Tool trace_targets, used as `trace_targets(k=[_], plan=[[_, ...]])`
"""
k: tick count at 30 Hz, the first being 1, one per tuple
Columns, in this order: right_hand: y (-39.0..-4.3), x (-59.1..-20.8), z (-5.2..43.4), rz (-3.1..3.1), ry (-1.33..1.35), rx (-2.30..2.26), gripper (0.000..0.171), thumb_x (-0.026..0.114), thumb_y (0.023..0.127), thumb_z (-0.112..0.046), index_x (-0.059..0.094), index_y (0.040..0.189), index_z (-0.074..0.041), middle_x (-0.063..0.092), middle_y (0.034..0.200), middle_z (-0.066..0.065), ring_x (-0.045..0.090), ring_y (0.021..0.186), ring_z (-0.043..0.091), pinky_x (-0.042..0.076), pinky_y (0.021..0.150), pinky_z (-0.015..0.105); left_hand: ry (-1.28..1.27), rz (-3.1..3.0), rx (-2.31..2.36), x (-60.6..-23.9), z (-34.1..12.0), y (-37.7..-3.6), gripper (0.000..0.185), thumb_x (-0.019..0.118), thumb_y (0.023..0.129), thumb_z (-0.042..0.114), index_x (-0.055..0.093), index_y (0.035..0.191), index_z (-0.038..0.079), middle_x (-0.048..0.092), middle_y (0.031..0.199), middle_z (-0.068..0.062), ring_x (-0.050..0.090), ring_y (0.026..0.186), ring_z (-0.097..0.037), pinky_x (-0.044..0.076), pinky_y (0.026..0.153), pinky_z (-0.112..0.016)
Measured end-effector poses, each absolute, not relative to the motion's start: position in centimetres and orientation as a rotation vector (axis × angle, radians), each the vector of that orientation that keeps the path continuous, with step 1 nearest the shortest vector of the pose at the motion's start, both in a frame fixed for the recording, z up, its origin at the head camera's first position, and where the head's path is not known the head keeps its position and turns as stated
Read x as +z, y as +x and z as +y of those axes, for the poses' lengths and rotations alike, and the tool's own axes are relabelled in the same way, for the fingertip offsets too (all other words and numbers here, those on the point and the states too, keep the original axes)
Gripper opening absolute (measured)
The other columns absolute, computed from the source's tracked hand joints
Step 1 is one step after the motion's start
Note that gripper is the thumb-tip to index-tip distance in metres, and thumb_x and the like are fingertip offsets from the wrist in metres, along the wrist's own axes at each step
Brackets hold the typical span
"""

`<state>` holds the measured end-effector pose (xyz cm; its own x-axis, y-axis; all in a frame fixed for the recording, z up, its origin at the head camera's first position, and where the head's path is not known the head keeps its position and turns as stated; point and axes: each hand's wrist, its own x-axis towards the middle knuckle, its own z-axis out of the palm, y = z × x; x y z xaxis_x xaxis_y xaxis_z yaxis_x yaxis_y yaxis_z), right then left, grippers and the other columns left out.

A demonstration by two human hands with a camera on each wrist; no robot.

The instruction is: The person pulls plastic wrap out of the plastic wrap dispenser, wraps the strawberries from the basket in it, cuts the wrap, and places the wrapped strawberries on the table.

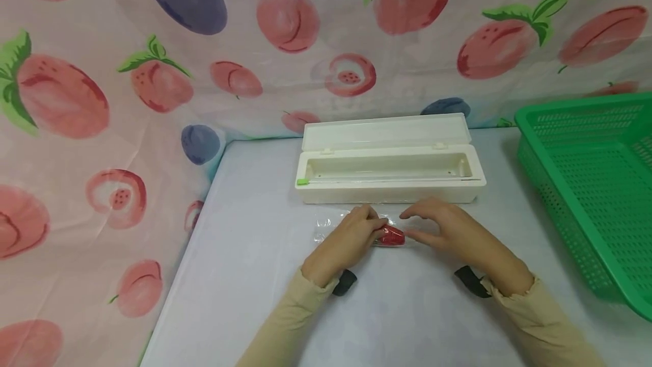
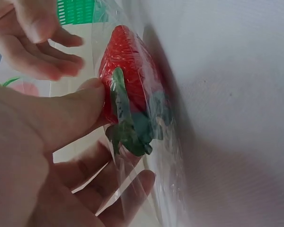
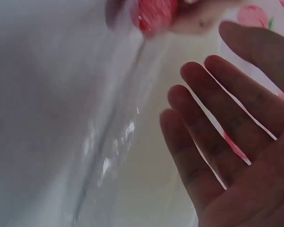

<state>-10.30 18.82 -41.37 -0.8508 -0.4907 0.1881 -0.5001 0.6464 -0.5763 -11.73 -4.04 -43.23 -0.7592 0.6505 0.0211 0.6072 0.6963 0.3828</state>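
Note:
A red strawberry (image 1: pixel 393 237) with green leaves lies on the table, wrapped in clear cling film (image 1: pixel 326 226). My left hand (image 1: pixel 374 225) grips it from the left. In the left wrist view the thumb (image 2: pixel 85 101) presses the strawberry (image 2: pixel 125 66) through the film (image 2: pixel 168 189), with the fingers under the sheet. My right hand (image 1: pixel 414 226) hovers just right of the fruit, fingers (image 3: pixel 213 127) straight and spread, holding nothing. The right wrist view shows the strawberry (image 3: pixel 154 14) at its top edge and film (image 3: pixel 109 142) trailing toward the camera.
A white cling-film dispenser box (image 1: pixel 389 186) stands with its lid up just beyond the hands. A green perforated basket (image 1: pixel 591 186) sits at the table's right edge. A fruit-print cloth (image 1: pixel 102 129) hangs behind and to the left.

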Motion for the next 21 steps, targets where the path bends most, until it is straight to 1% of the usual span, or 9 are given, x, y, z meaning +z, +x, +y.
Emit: trace_targets(k=[3,6,10,12,17,19,21], plan=[[-10.4,-42.1,17.8,-2.863,0.904,0.969,0.030,0.083,0.079,-0.012,0.072,0.107,-0.007,0.072,0.106,0.003,0.066,0.101,0.025,0.056,0.088,0.047,1.029,2.786,0.579,-43.5,-4.1,-11.8,0.030,0.058,0.101,0.023,0.067,0.126,0.010,0.062,0.107,-0.002,0.057,0.102,-0.018,0.048,0.093,-0.027],[-10.3,-42.5,17.2,-2.885,0.916,0.969,0.032,0.085,0.077,-0.013,0.073,0.106,-0.010,0.072,0.104,-0.001,0.066,0.100,0.021,0.055,0.088,0.044,0.972,2.769,0.658,-43.6,-4.0,-11.9,0.026,0.059,0.100,0.024,0.066,0.121,0.010,0.065,0.106,0.000,0.058,0.101,-0.016,0.048,0.092,-0.027],[-10.2,-42.8,16.8,-2.929,0.908,0.974,0.031,0.086,0.077,-0.013,0.073,0.105,-0.013,0.070,0.100,-0.006,0.064,0.095,0.015,0.055,0.086,0.040,0.850,2.748,0.786,-43.7,-4.0,-11.9,0.015,0.065,0.097,0.024,0.066,0.107,0.013,0.068,0.097,0.004,0.059,0.091,-0.010,0.049,0.082,-0.024],[-10.2,-43.0,16.6,-2.942,0.904,0.961,0.031,0.086,0.076,-0.013,0.073,0.105,-0.013,0.069,0.099,-0.007,0.063,0.093,0.013,0.055,0.084,0.038,0.815,2.752,0.808,-43.7,-4.0,-11.9,0.013,0.067,0.096,0.025,0.068,0.102,0.014,0.068,0.093,0.006,0.058,0.085,-0.008,0.049,0.077,-0.021],[-10.3,-43.4,16.5,-2.950,0.883,0.920,0.030,0.086,0.076,-0.015,0.073,0.103,-0.012,0.070,0.098,-0.007,0.064,0.091,0.013,0.056,0.082,0.037,0.781,2.768,0.815,-43.8,-3.9,-11.8,0.012,0.069,0.095,0.027,0.072,0.099,0.016,0.069,0.090,0.009,0.057,0.080,-0.004,0.047,0.073,-0.018],[-10.3,-43.6,16.5,-2.947,0.877,0.911,0.028,0.085,0.078,-0.016,0.074,0.103,-0.012,0.070,0.097,-0.006,0.065,0.091,0.013,0.056,0.082,0.038,0.789,2.784,0.814,-43.9,-3.9,-11.7,0.014,0.068,0.095,0.029,0.073,0.099,0.016,0.069,0.091,0.009,0.058,0.080,-0.004,0.048,0.072,-0.018],[-10.3,-43.8,16.5,-2.944,0.880,0.902,0.025,0.084,0.080,-0.017,0.074,0.103,-0.012,0.071,0.097,-0.006,0.065,0.092,0.013,0.056,0.083,0.038,0.824,2.806,0.791,-44.0,-4.0,-11.7,0.020,0.068,0.094,0.033,0.075,0.099,0.016,0.070,0.094,0.008,0.061,0.085,-0.005,0.050,0.076,-0.020]])
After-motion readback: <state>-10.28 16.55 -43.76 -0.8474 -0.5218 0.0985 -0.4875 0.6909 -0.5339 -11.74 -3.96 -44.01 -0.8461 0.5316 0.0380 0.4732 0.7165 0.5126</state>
